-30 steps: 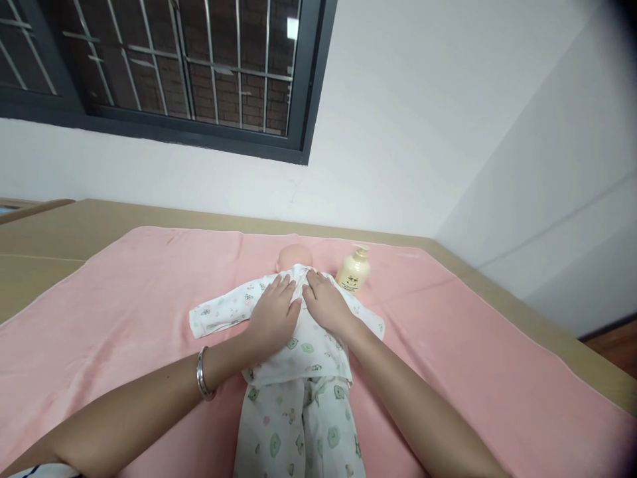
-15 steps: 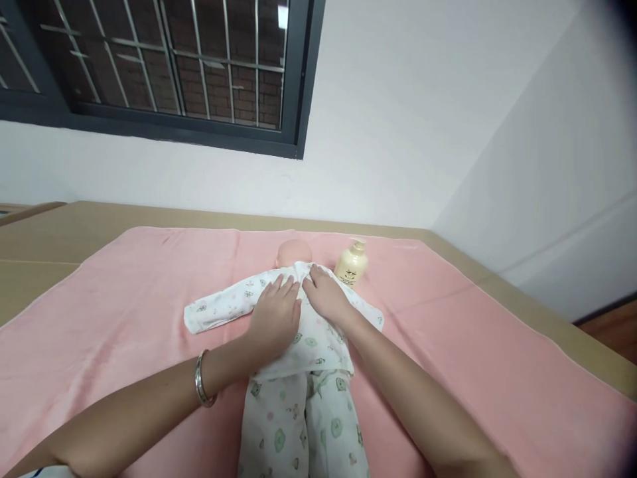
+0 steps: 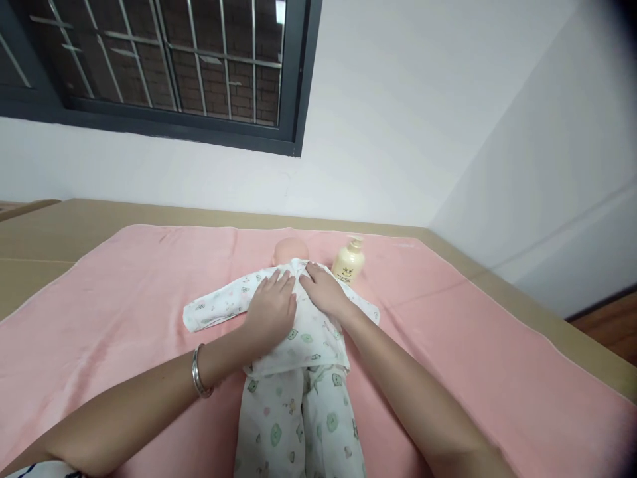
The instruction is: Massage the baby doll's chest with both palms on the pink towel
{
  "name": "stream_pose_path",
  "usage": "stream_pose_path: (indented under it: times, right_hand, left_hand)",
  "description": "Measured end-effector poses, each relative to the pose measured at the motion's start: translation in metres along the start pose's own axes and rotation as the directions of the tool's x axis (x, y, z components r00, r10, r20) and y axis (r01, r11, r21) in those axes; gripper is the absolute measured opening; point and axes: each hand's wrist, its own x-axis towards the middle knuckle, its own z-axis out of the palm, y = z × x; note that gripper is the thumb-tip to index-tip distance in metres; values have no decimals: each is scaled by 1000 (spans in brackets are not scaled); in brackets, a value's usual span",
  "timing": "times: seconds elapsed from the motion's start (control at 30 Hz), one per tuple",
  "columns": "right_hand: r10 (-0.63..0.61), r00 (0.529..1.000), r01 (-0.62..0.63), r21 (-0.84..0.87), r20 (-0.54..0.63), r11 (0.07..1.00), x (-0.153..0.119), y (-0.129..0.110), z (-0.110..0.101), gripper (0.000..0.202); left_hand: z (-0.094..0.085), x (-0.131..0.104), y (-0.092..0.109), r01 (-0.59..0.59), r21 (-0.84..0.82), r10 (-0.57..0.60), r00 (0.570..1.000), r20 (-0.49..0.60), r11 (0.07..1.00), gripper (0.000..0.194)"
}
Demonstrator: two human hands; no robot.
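A doll (image 3: 290, 251) in a white patterned top (image 3: 306, 345) and matching trousers (image 3: 279, 425) lies with its head toward the wall; its face does not show. Flat on the upper left part of the top rests my left hand (image 3: 271, 309), fingers spread a little. My right hand (image 3: 323, 290) lies on the upper right part, its fingers out flat near the collar. The left sleeve (image 3: 219, 307) stretches out sideways, while my right hand and forearm partly cover the other sleeve.
A pale yellow pump bottle (image 3: 349, 261) stands right of the doll's head. Beneath everything is a pink blanket (image 3: 144, 285) on a tan surface (image 3: 99, 214). A white wall (image 3: 368, 166) and a barred window (image 3: 199, 66) are behind.
Both hands stay on the top with almost no movement. The whole view has shifted slightly, so everything sits a little further left and up.
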Motion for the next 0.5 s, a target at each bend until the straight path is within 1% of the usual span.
stream_pose_path:
  times: [0.07, 0.13, 0.23, 0.3, 0.4, 0.5]
  right_hand:
    - [3, 1000, -3, -9, -1, 1000, 2, 3, 1, 39]
    - [7, 1000, -7, -50, -8, 999, -3, -3, 3, 43]
    - [-51, 999, 51, -107, 0, 993, -18, -21, 8, 48]
    - [-91, 996, 92, -123, 14, 988, -26, -30, 10, 51]
    - [-108, 994, 108, -104, 11, 989, -27, -31, 9, 49]
    - [-76, 997, 75, -78, -8, 994, -17, -19, 6, 46]
  left_hand:
    - [-3, -3, 4, -21, 0, 21, 1000, 4, 1000, 47]
    - [-7, 1, 2, -2, -28, 2, 1000, 24, 1000, 47]
    - [-12, 14, -9, 22, -77, -16, 997, 75, 997, 48]
    - [-10, 21, -17, 32, -83, -24, 996, 89, 996, 48]
    - [-2, 22, -20, 58, -69, -56, 998, 39, 996, 48]
    - [6, 18, -18, 76, -74, -77, 997, -17, 994, 49]
